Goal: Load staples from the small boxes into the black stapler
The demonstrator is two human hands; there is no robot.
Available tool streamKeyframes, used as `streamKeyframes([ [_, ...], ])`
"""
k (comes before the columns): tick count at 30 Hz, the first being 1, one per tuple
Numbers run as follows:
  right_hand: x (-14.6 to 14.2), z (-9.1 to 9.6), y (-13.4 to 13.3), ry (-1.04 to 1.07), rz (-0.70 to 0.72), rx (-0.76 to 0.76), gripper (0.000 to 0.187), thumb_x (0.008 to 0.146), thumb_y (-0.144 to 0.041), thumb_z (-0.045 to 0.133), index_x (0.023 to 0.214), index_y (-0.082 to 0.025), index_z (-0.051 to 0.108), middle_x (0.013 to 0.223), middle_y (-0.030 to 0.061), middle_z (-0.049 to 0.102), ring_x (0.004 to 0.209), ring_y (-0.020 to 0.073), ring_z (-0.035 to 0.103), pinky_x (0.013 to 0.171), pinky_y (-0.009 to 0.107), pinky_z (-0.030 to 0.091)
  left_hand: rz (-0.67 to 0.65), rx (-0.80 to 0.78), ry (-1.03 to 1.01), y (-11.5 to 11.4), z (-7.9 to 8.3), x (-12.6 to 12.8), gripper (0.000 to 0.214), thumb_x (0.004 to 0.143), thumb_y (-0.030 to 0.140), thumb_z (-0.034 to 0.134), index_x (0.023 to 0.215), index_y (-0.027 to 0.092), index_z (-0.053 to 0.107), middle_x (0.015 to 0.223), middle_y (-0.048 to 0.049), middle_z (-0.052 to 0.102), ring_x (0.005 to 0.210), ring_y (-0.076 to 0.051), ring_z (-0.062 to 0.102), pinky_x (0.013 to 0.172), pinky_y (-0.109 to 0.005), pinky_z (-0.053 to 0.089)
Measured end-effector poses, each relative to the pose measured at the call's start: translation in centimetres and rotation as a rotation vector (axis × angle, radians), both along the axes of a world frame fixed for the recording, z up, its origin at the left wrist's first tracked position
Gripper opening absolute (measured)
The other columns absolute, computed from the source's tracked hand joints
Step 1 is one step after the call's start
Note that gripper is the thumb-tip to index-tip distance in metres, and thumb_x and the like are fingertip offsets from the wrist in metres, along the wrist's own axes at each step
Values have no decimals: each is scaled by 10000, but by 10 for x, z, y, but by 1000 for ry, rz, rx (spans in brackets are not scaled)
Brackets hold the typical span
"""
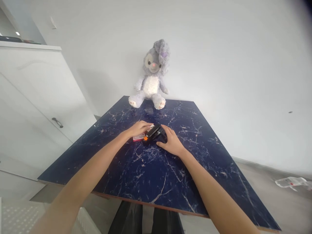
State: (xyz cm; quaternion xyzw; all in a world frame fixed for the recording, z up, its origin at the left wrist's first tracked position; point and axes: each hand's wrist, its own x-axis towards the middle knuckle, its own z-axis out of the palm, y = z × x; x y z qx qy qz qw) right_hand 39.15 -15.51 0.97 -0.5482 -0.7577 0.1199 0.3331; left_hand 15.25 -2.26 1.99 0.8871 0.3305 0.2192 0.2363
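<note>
On the dark blue marbled table [151,169] lies a black stapler-like tool [153,131] with an orange piece at its near left end; its exact kind is hard to make out. My right hand [170,141] curves around its right side, thumb toward me and fingers on the far side. A small white-and-red box [138,137] rests just left of the tool, partly under my left hand [140,128]. The fingers of that hand are bent together at the tool's upper left, by something small and white. What they pinch, if anything, is too small to tell.
A grey plush rabbit [152,78] sits at the table's far edge against the white wall. To the left stands a white cabinet [31,97] with a dark handle. Clear plastic packaging [291,182] lies on the floor at the right.
</note>
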Motion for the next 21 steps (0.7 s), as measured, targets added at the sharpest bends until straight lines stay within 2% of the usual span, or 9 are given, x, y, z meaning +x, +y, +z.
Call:
streamKeyframes([
  [1, 1, 3, -2, 35, 44, -18, 866, 785, -383, 759, 1546, -214, 382, 1514, 129, 504, 1381, 295, 467, 1134, 450, 384, -53, 1, -16, -12, 1, 10, 410, 1005, 413, 494, 1314, 249, 708, 1335, -66, 701, 1204, -270, 646, 1038, -370, 471],
  [3, 5, 9, -6, 79, 112, -83, 729, 763, -385, 791, 1420, -221, 520, 1334, 94, 644, 1196, 255, 603, 1015, 395, 464, -73, 32, -75, -34, 3, 20, 389, 1018, 385, 476, 1291, 246, 716, 1306, -57, 716, 1215, -254, 638, 1061, -373, 460],
  [6, 12, 15, -8, 68, 127, -168, 425, 769, -424, 800, 1103, -201, 660, 1008, 27, 728, 881, 194, 657, 803, 314, 489, 137, 96, -195, -54, 7, 11, 377, 1028, 335, 442, 1244, 215, 727, 1257, -51, 738, 1199, -241, 631, 1090, -399, 435],
  [8, 14, 16, -8, 41, 101, -171, 355, 770, -440, 804, 982, -193, 665, 915, 11, 720, 814, 180, 641, 742, 287, 463, 272, 117, -240, -61, 9, -1, 357, 1018, 331, 457, 1188, 202, 743, 1215, -50, 752, 1157, -244, 639, 1078, -414, 439],
  [9, 14, 17, -8, 30, 85, -161, 347, 769, -445, 807, 958, -191, 663, 902, 10, 718, 807, 178, 639, 728, 278, 452, 293, 122, -242, -65, 9, -7, 344, 1010, 336, 473, 1160, 202, 752, 1196, -49, 758, 1135, -248, 643, 1064, -419, 446],
  [12, 12, 16, -7, -13, -6, -116, 346, 766, -463, 815, 909, -191, 656, 854, 10, 706, 762, 171, 626, 679, 263, 418, 199, 173, -208, -74, 9, -14, 298, 984, 340, 532, 1119, 220, 770, 1186, -48, 761, 1139, -262, 640, 1045, -436, 454],
  [15, 9, 15, -4, -39, -107, -101, 356, 757, -495, 819, 861, -206, 641, 795, 2, 693, 701, 169, 610, 622, 260, 381, 75, 278, -175, -79, 8, -8, 270, 978, 326, 563, 1112, 235, 780, 1209, -57, 756, 1188, -267, 627, 1063, -461, 446],
  [18, 9, 14, -1, -50, -168, -98, 351, 756, -509, 818, 824, -217, 635, 784, 6, 701, 701, 181, 619, 613, 266, 376, 34, 350, -165, -78, 7, -4, 255, 968, 339, 608, 1135, 246, 778, 1219, -71, 754, 1176, -268, 644, 1045, -477, 463],
  [21, 11, 13, 1, -51, -162, -95, 305, 758, -460, 824, 828, -221, 649, 812, 14, 720, 736, 194, 638, 638, 271, 394, -4, 372, -149, -72, 5, -7, 245, 946, 318, 646, 1141, 258, 782, 1218, -86, 754, 1153, -276, 665, 1027, -492, 472],
])
